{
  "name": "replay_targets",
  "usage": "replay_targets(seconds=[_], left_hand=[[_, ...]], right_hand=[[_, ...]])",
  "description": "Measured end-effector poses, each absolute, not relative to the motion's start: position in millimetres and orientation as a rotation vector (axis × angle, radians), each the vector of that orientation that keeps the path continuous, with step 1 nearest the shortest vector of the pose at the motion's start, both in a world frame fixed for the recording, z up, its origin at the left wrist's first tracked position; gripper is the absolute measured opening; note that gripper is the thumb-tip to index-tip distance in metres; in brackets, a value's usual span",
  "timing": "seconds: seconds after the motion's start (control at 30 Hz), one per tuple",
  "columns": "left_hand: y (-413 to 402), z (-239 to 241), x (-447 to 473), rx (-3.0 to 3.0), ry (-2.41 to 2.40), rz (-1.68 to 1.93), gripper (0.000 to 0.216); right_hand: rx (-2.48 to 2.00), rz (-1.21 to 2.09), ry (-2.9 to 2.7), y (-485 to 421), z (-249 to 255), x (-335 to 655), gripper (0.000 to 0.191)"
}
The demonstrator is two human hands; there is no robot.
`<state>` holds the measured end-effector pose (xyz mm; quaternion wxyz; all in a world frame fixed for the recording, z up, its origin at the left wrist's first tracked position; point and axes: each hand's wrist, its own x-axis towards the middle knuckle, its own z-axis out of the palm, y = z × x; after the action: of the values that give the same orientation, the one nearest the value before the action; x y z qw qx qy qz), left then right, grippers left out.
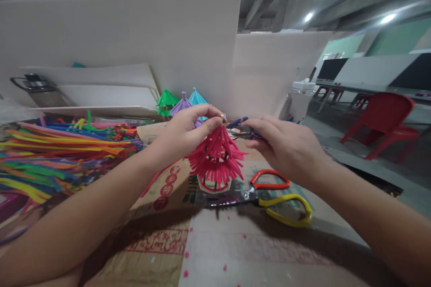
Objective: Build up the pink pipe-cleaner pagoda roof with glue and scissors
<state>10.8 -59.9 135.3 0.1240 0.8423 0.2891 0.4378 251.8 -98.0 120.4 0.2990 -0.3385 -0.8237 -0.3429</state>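
Note:
A pink pavilion-like model with tiered roofs of fuzzy pipe cleaners stands upright in front of me on a small pale base. At its peak, my left hand pinches the tip, where a small tan piece shows between thumb and forefinger. Just to the right, my right hand is closed on small pliers with dark blue parts, close to the peak. Whether the pliers touch it I cannot tell. Large scissors with one red and one yellow handle lie by the model's base.
Many coloured pipe cleaners are heaped at the left. Behind the model stand green, purple and blue roofed models. White boards rise at the back; a bottle is back left. A red chair stands right.

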Motion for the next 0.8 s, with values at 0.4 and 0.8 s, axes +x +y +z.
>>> replay_targets(seconds=[0.4, 0.8], left_hand=[[-74, 138, 17, 2.523, 0.752, 1.308, 0.014], [-76, 138, 18, 2.562, 0.727, 1.322, 0.013]], right_hand=[[-0.791, -1.059, -2.197, -99, 116, 245, 0.025], [-0.804, -1.041, -2.22, -99, 114, 245, 0.025]])
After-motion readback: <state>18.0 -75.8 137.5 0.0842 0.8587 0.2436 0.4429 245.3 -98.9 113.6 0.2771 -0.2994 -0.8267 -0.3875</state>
